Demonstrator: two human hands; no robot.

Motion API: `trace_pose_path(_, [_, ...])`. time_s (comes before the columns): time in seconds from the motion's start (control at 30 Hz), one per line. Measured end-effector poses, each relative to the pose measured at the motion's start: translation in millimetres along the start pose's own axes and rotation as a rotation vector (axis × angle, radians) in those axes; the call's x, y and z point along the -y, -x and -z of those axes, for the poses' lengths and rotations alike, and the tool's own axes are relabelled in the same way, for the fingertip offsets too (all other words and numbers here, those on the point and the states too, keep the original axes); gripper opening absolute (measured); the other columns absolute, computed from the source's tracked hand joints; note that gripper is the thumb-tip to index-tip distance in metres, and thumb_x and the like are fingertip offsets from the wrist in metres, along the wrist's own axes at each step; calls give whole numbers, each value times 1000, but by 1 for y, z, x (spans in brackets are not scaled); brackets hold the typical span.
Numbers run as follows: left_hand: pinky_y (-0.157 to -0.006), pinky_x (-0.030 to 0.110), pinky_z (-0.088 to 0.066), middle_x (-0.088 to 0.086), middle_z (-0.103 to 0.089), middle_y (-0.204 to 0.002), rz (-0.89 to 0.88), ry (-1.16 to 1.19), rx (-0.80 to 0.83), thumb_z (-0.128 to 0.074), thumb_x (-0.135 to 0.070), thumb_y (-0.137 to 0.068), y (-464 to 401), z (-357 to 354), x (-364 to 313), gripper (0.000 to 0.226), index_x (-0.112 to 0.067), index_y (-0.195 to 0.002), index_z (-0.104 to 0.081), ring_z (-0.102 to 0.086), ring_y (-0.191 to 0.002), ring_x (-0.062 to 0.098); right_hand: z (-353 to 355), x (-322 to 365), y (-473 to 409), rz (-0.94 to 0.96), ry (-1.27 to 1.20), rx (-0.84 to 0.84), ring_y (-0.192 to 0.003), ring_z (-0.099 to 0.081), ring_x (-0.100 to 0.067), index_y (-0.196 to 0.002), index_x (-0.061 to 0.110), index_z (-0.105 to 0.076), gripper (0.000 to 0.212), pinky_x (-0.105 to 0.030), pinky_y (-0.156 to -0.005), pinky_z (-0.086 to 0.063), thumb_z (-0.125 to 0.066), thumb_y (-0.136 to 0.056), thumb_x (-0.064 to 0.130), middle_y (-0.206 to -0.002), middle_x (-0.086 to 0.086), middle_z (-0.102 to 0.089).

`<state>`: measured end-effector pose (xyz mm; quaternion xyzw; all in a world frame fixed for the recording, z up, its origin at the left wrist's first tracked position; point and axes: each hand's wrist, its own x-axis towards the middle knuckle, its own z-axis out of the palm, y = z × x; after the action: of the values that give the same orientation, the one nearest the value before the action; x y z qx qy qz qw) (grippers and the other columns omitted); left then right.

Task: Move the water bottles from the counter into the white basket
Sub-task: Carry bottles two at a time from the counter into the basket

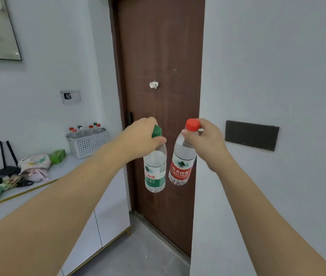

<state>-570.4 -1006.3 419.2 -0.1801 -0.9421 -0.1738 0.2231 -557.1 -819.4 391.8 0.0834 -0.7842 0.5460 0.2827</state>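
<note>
My left hand (144, 136) grips a clear water bottle with a green cap and green label (155, 172) by its neck; the bottle hangs in the air in front of the brown door. My right hand (208, 140) holds a second bottle, red-capped with a red label (182, 166), by its neck, tilted slightly, just right of the first. The white perforated basket (88, 145) stands at the far end of the counter against the wall, well left of both hands, with several capped bottles (86, 131) standing inside it.
The pale counter (66, 166) runs along the left wall over white cabinets. On it lie a green packet (58, 156), crumpled cloth (35, 166), a folded umbrella (2, 186) and a black router (0, 172). A brown door (162, 76) is straight ahead; a white wall with a dark panel (251, 135) is at right.
</note>
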Motion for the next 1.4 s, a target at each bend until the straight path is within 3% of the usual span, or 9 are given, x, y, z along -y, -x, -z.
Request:
trace_pose_path(0.17, [-55,22,-34,-10,-49,-84,-35,1,-46,-64,-45,-89,-38,35,110,29,-24,-98,-47,-49,-72,8,-108,23,-53,61,14,23,-82,-56,-4,-91,31,-60,11,-20,-66,-40,-68,-84,28,-89,15,-60])
trace_pose_path(0.27, [-55,24,-35,-5,-52,-87,-35,9,-77,-65,-41,-89,-63,62,173,28,-21,-99,-48,-51,-73,9,-167,41,-89,84,-8,37,-85,-57,-6,-98,22,-63,16,-24,-70,-43,-68,-84,24,-92,8,-62])
trace_pose_path(0.4, [-58,26,-37,0,-54,-91,-9,30,-169,-64,-38,-91,-96,78,248,27,-17,-99,-50,-52,-74,12,-234,45,-132,92,-77,15,-78,-57,-2,-93,22,-64,10,-20,-63,-41,-68,-84,24,-87,12,-62])
trace_pose_path(0.6, [-71,34,-41,4,-52,-98,53,13,-257,-61,-39,-92,-145,63,350,29,-14,-101,-50,-54,-84,24,-329,19,-196,90,-115,21,-83,-57,-2,-91,28,-62,12,-18,-67,-42,-68,-84,21,-89,15,-62])
trace_pose_path(0.87, [-65,32,-36,5,-51,-99,121,-79,-302,-61,-37,-93,-233,45,461,29,-12,-101,-49,-51,-77,23,-450,-32,-301,118,-208,61,-94,-58,-6,-105,23,-64,22,-26,-80,-46,-70,-84,23,-99,11,-64])
trace_pose_path(1.03, [-74,36,-41,5,-47,-104,162,-156,-330,-60,-36,-93,-283,38,524,34,-8,-109,-50,-50,-87,26,-522,-47,-355,145,-286,89,-89,-56,1,-96,32,-59,19,-15,-70,-41,-71,-83,22,-93,19,-61])
trace_pose_path(1.17, [-75,35,-38,4,-46,-105,212,-186,-306,-59,-38,-94,-311,28,576,35,-10,-113,-49,-49,-88,25,-570,-62,-388,144,-342,79,-90,-59,-7,-95,25,-62,16,-23,-78,-46,-70,-83,19,-95,8,-64])
trace_pose_path(1.3, [-71,34,-36,3,-45,-100,238,-182,-297,-59,-38,-94,-335,17,627,29,-14,-103,-46,-49,-83,24,-621,-77,-418,150,-343,79,-93,-57,-2,-93,33,-60,18,-20,-78,-43,-70,-83,22,-96,15,-62])
trace_pose_path(1.4, [-72,34,-36,2,-45,-100,236,-172,-265,-59,-38,-94,-354,5,669,29,-14,-103,-46,-49,-83,24,-662,-89,-439,123,-335,69,-96,-58,-8,-93,33,-60,18,-27,-84,-46,-70,-83,22,-98,13,-63])
